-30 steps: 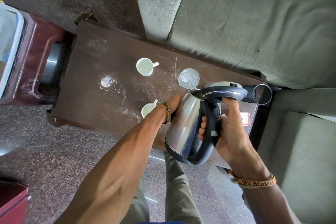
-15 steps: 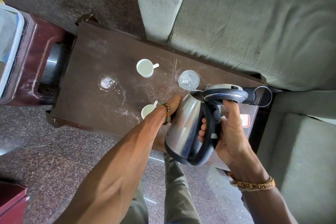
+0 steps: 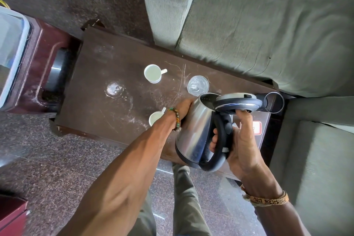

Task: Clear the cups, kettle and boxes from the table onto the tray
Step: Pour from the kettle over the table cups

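Note:
A steel kettle with a black handle and lid is held above the right end of the dark wooden table. My right hand grips the handle, thumb up by the lid. My left hand lies against the kettle's left side; its fingers are hidden behind the body. A white cup stands mid-table. A second white cup sits just left of my left wrist. A clear glass stands behind the kettle. A box with a red label shows under my right hand.
A black mesh cylinder lies at the table's right end. A green sofa runs along the far side and right. A maroon stand holding a clear-lidded container adjoins the table's left end.
The kettle has sunk slightly and shifted a little toward me, both hands staying on it. The cups and glass have not moved.

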The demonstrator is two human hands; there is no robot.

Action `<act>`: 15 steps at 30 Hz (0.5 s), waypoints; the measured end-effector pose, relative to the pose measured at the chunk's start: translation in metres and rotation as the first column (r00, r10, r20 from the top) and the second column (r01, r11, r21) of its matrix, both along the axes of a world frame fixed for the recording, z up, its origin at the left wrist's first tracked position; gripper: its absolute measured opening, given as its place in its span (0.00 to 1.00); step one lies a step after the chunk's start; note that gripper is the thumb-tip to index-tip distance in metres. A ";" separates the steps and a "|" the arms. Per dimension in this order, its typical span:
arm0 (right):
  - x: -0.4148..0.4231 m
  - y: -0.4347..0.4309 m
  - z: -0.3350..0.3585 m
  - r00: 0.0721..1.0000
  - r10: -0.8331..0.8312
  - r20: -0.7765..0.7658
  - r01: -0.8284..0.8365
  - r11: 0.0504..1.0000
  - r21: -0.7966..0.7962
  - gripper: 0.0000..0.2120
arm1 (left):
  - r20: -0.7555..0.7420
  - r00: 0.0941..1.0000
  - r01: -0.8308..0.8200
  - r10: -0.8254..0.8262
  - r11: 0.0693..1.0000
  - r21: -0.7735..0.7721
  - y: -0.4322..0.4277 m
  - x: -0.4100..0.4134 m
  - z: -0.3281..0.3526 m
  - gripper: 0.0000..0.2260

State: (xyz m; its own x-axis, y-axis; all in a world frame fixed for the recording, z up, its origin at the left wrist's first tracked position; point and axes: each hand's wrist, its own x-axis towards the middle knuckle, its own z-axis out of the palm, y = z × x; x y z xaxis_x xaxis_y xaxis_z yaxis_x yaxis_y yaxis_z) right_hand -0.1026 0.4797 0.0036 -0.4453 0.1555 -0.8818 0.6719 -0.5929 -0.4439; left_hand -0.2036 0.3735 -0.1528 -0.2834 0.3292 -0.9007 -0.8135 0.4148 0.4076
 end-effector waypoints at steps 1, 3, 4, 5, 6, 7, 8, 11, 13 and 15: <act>0.001 0.000 0.002 0.999 0.016 -0.046 -0.016 1.000 -0.003 0.30 | 0.003 1.000 0.005 -0.005 1.000 0.003 0.001 0.000 0.003 0.16; 0.003 -0.001 0.009 0.978 0.100 -0.184 -0.100 0.995 0.012 0.30 | -0.002 1.000 0.000 0.000 1.000 0.015 0.001 -0.001 0.012 0.16; 0.005 -0.002 0.011 0.969 0.131 -0.208 -0.125 0.991 0.040 0.31 | -0.011 1.000 -0.009 0.009 1.000 0.020 0.002 -0.002 0.017 0.15; 0.008 -0.002 0.013 0.974 0.140 -0.176 -0.129 0.989 0.072 0.33 | -0.023 1.000 -0.018 0.019 1.000 0.025 0.002 -0.003 0.022 0.14; 0.011 -0.002 0.014 0.982 0.144 -0.119 -0.131 0.985 0.111 0.37 | -0.030 0.999 -0.029 0.030 0.999 0.031 0.002 -0.004 0.026 0.13; 0.016 -0.002 0.016 0.983 0.162 -0.084 -0.149 0.979 0.137 0.40 | -0.033 0.999 -0.037 0.038 0.999 0.040 0.003 -0.005 0.031 0.11; 0.019 -0.002 0.018 0.981 0.182 -0.067 -0.170 0.974 0.150 0.43 | -0.037 0.998 -0.044 0.046 0.998 0.043 0.004 -0.006 0.036 0.10; 0.027 -0.007 0.029 0.974 0.208 -0.088 -0.189 0.964 0.189 0.47 | -0.079 0.995 -0.060 0.064 0.997 0.046 0.005 -0.007 0.049 0.08; 0.030 -0.010 0.038 0.972 0.200 -0.124 -0.171 0.962 0.213 0.48 | -0.128 0.989 -0.070 0.076 0.996 0.047 0.006 -0.007 0.059 0.08; 0.032 -0.015 0.048 0.970 0.193 -0.148 -0.158 0.962 0.223 0.47 | -0.172 0.980 -0.095 0.102 0.994 0.051 0.005 -0.007 0.068 0.07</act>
